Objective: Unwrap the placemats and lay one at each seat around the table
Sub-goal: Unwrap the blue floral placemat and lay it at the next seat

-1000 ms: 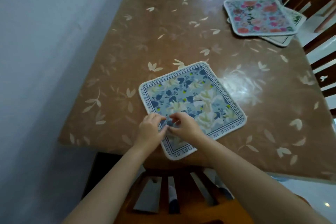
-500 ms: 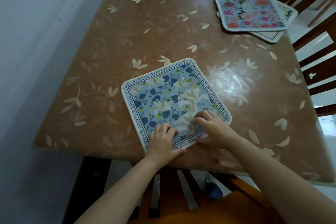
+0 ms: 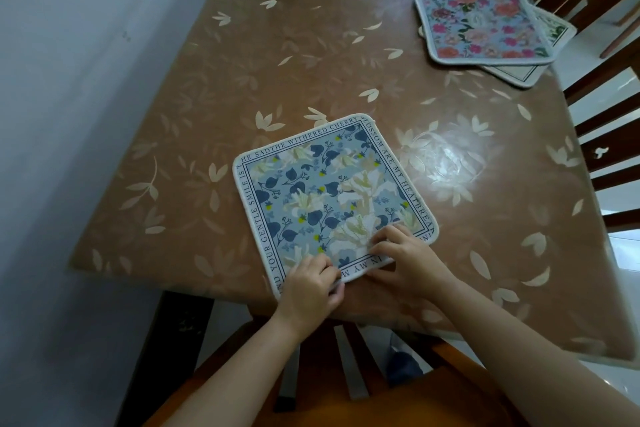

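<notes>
Brown table point(image 3: 311, 55) bears three placemats point(image 3: 481, 24), two stacked; left hand point(image 3: 308, 288) and right hand point(image 3: 412, 260) fingers point(image 3: 394, 234) pinch the blue placemat point(image 3: 325, 191).

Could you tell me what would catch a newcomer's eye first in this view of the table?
The blue floral placemat, with lettering round its border, stands out first, lying by the near edge of the table, with the left hand and right hand holding its near edge. Next comes the pink rose placemat at the far right, lying on top of another placemat beside a wooden chair.
</notes>
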